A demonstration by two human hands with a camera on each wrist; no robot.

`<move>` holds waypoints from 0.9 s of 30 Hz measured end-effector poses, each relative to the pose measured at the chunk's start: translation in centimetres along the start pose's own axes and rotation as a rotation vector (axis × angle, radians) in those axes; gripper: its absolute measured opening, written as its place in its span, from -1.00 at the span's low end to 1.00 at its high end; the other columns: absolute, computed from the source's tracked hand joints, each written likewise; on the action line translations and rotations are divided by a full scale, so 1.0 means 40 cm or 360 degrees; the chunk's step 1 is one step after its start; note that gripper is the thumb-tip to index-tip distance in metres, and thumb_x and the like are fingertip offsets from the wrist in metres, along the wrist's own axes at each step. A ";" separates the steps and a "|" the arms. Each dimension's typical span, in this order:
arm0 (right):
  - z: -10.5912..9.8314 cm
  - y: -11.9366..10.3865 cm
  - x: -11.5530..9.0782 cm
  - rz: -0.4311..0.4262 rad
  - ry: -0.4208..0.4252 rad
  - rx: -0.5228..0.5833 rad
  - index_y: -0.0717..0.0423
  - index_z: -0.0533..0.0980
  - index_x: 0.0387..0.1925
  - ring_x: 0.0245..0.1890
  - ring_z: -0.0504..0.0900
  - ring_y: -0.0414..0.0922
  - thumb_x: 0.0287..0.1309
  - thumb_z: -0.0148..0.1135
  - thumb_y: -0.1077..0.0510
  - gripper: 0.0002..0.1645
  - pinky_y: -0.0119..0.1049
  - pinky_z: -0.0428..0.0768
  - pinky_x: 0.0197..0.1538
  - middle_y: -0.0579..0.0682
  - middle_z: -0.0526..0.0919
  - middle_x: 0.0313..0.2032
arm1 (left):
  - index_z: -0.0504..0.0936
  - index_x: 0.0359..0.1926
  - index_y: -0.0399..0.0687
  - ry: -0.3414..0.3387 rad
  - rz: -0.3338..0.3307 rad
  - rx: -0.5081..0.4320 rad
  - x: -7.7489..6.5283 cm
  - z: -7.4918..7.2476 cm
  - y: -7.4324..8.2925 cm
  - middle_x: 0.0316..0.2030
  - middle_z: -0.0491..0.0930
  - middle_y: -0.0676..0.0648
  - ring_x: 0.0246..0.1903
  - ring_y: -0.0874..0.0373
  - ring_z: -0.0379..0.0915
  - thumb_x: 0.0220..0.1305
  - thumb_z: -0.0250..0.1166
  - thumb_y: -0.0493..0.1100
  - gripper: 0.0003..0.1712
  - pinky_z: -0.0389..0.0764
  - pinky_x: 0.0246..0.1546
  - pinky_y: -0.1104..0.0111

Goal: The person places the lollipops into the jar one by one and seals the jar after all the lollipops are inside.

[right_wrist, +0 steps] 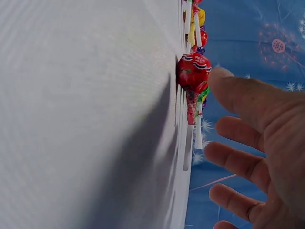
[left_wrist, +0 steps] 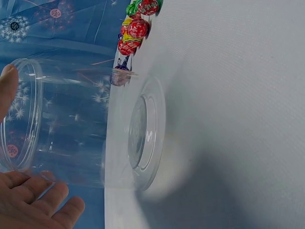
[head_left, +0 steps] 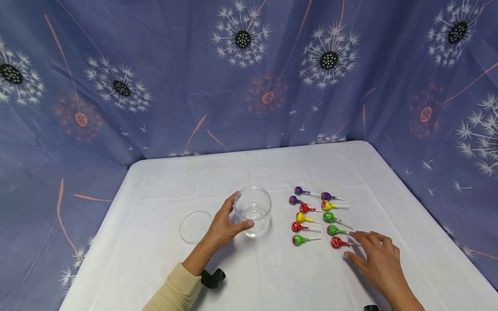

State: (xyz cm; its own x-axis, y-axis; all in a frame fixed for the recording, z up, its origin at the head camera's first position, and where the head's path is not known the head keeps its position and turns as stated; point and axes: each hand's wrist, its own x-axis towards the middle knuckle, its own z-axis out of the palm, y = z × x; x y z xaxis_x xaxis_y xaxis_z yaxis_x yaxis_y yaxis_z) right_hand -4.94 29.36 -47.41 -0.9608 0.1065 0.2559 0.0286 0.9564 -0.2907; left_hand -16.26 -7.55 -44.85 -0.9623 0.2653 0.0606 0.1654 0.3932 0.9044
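Note:
A clear plastic jar (head_left: 253, 211) stands upright on the white table (head_left: 249, 172); my left hand (head_left: 225, 223) grips its side, thumb low on the front and fingers behind. In the left wrist view the jar (left_wrist: 71, 121) fills the left with my fingers (left_wrist: 33, 202) under it. Several wrapped lollipops (head_left: 317, 214) lie in two columns right of the jar. My right hand (head_left: 373, 255) hovers with fingers spread beside the nearest red lollipop (head_left: 336, 242), fingertips at its stick. The right wrist view shows that red lollipop (right_wrist: 193, 71) just beyond my right hand's thumb (right_wrist: 238, 93), with nothing held.
A clear round lid (head_left: 196, 226) lies flat left of the jar. A black object (head_left: 213, 277) sits by my left sleeve and another at the bottom edge (head_left: 371, 308). Blue dandelion-print fabric (head_left: 249, 73) hangs behind and beside the table.

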 end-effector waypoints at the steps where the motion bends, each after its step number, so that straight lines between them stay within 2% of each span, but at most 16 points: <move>1: 0.001 0.000 0.000 0.0002 0.0010 0.0002 0.16 0.55 -0.03 0.04 0.27 0.26 -0.23 0.50 0.05 -0.36 0.20 0.16 -0.02 0.24 0.55 -0.06 | 0.12 0.42 0.11 0.0002 0.0002 0.0003 0.000 0.000 0.000 0.41 0.15 -0.10 0.35 -0.17 0.17 -0.08 0.51 0.06 0.08 0.26 0.34 0.03; 3: 0.003 0.002 0.000 0.0002 0.0030 -0.0001 0.15 0.58 -0.08 -0.01 0.30 0.23 -0.23 0.51 0.08 -0.43 0.17 0.17 -0.04 0.20 0.58 -0.10 | 0.13 0.42 0.10 0.0005 0.0008 0.0006 0.000 0.000 0.002 0.41 0.16 -0.10 0.34 -0.18 0.18 -0.08 0.51 0.05 0.07 0.26 0.33 0.02; 12: 0.007 0.015 0.004 0.0071 -0.0045 -0.0029 0.15 0.65 -0.21 -0.12 0.36 0.18 -0.18 0.47 0.17 -0.62 0.13 0.19 -0.10 0.13 0.62 -0.25 | 0.14 0.41 0.12 -0.0008 -0.0003 0.0045 0.002 -0.003 0.007 0.41 0.16 -0.07 0.34 -0.16 0.18 -0.09 0.50 0.10 0.08 0.28 0.31 0.01; 19: 0.007 0.019 0.011 0.0151 -0.0183 -0.0016 0.17 0.66 -0.21 -0.12 0.33 0.20 -0.11 0.43 0.18 -0.67 0.14 0.19 -0.08 0.12 0.59 -0.29 | 0.13 0.42 0.10 -0.0004 -0.0001 0.0045 0.001 -0.003 0.007 0.41 0.18 -0.07 0.35 -0.16 0.15 -0.08 0.50 0.09 0.07 0.27 0.32 0.01; 27: 0.013 0.024 0.011 0.0179 -0.0221 -0.0012 0.13 0.68 -0.31 -0.14 0.34 0.16 -0.12 0.43 0.18 -0.76 0.12 0.19 -0.10 0.06 0.59 -0.33 | 0.12 0.42 0.10 -0.0006 0.0008 0.0050 -0.002 -0.003 0.003 0.40 0.20 -0.07 0.37 -0.13 0.14 -0.08 0.49 0.10 0.08 0.28 0.32 0.03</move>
State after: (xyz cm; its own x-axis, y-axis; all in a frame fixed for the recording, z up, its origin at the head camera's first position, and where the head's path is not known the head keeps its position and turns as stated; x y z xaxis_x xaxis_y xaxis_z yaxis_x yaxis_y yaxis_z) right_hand -5.47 30.16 -48.06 -0.9802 0.1750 0.0921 0.1397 0.9426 -0.3034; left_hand -16.18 -7.64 -44.68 -0.9606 0.2708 0.0633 0.1769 0.4194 0.8904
